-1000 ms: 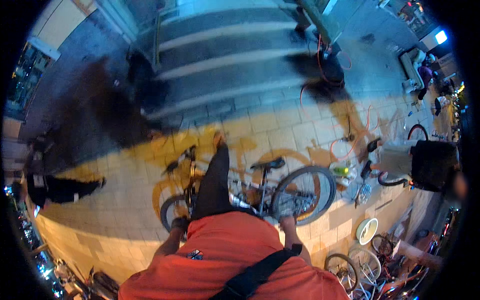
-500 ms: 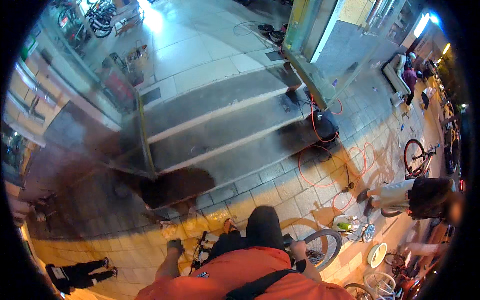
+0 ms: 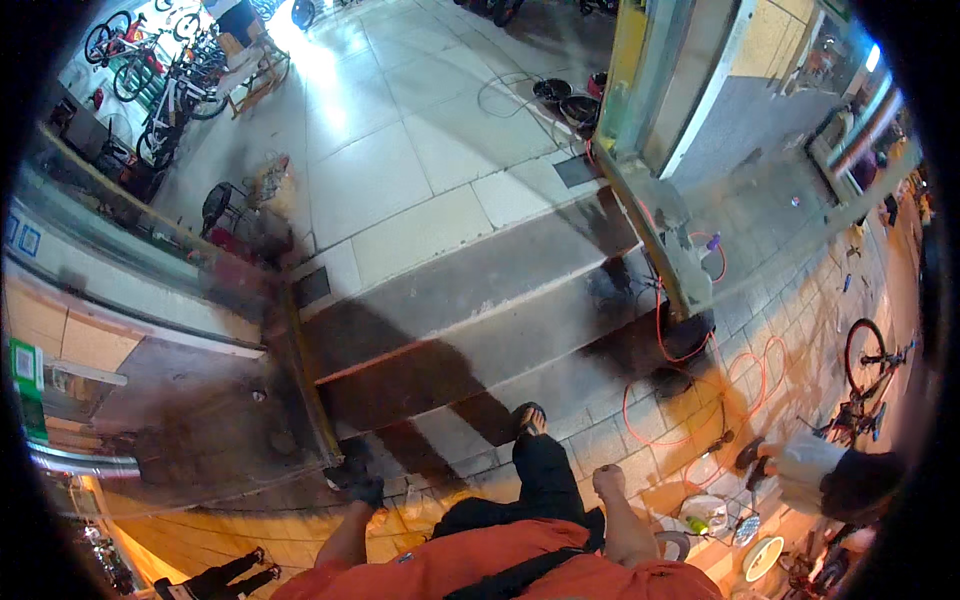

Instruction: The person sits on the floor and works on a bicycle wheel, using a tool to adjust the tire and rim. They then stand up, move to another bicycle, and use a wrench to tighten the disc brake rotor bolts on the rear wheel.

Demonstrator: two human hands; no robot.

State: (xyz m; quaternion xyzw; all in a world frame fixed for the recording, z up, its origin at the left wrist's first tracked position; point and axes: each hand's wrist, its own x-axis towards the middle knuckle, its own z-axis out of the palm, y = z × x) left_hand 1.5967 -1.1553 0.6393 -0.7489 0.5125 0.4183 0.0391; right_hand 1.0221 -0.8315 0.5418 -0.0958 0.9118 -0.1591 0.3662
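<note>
My right hand (image 3: 607,482) is closed in a fist, held out in front of me, with nothing visible in it. My left hand (image 3: 361,488) looks dark, as if gloved or around something black; its fingers blur into the shadow by the lower end of the ramp rail (image 3: 322,430). One foot in a dark sandal (image 3: 532,418) rests on the lowest of the grey stone steps (image 3: 440,290). Beside my right forearm, part of a bicycle wheel (image 3: 673,545) shows.
Ahead is a tiled shop floor (image 3: 390,130) with parked bicycles (image 3: 175,95) at the far left. An orange hose (image 3: 660,440) coils on the paving at right. A person (image 3: 820,475) stands there near a white basin (image 3: 763,558) and a leaning bicycle (image 3: 865,370). Another person (image 3: 215,580) is at lower left.
I have moved forward to the steps, and one foot is now on the lowest one. My right hand has left the dark part of the bicycle and risen forward. The bicycle has dropped mostly out of view.
</note>
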